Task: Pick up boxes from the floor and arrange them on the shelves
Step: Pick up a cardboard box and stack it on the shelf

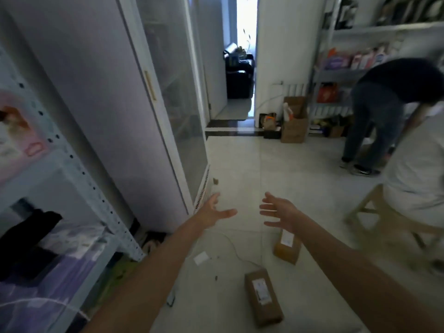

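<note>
Two brown cardboard boxes with white labels lie on the pale tiled floor. The nearer box [263, 299] is at the bottom centre; the farther box [287, 247] lies just below my right wrist. My left hand [212, 211] and my right hand [278, 211] reach forward above the floor, palms facing each other, fingers spread and holding nothing. A white metal shelf unit [79, 169] stands at my left with soft packages and dark cloth on it.
A tall glass-door cabinet [168, 104] stands left of centre. A person [384, 111] bends over by another shelf rack [348, 75] at the back right. A wooden stool [374, 212] with someone in white sits at right. An open carton [294, 126] stands by the doorway. A thin cable crosses the floor.
</note>
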